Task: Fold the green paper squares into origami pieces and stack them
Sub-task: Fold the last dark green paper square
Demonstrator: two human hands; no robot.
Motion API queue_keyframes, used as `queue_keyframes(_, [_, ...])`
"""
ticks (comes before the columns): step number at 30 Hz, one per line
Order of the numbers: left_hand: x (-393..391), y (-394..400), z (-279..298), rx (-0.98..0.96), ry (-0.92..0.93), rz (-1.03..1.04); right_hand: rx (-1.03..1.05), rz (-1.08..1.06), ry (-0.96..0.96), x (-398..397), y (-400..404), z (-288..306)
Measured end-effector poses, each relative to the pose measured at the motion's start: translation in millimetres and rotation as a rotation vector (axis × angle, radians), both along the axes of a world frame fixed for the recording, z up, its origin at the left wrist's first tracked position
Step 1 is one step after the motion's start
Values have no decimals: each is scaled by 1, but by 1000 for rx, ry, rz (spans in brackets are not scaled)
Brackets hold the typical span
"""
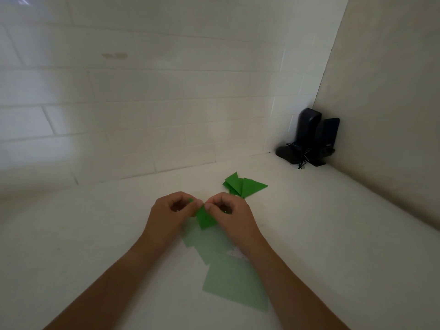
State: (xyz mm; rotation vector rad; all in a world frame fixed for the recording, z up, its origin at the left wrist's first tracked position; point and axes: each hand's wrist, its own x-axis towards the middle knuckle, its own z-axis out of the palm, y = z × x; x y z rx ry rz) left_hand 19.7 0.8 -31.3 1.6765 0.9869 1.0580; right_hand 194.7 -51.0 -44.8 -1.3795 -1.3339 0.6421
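Looking like a plain indoor corner, prob. a home or utility rm: white painted brick wall meeting a beige side wall, white counter running beneath, black device sitting in the corner.

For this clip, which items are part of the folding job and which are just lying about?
Job:
- green piece being folded, pinched by left hand and right hand
- folded pile beyond the hands
- pale green squares near the forearms

Lying about:
- black devices in the corner
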Motion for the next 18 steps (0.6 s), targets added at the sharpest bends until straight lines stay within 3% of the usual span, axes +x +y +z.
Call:
queue_keyframes(7, [-1, -5, 7, -68, -120, -7, -2, 24, 12, 0, -3, 2])
queue_keyframes(18, [-2, -7, 9, -63, -91, -112, 12, 99, -57, -3, -6, 4])
